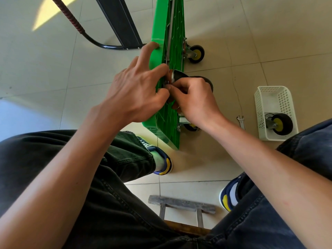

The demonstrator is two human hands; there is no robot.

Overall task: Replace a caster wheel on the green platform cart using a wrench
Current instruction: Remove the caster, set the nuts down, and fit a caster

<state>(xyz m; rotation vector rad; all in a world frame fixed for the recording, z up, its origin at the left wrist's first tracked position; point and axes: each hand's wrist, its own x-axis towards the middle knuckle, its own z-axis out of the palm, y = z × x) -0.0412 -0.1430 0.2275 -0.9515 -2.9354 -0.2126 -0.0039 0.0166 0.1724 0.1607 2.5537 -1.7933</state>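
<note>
The green platform cart stands on its edge on the tiled floor, ribbed underside facing right. A black caster wheel sits against that underside at mid-height. My right hand curls round this caster, its fingertips pinching at the mounting plate. My left hand rests across the cart's edge, index finger stretched up along the green rim, thumb pressing by the caster plate. A silver wrench lies on the floor to the right. What my fingertips pinch is hidden.
A white perforated basket at the right holds another caster. Two more casters, one far and one near, stay bolted to the cart. The cart's black handle lies on the floor at left. A small stool is under me.
</note>
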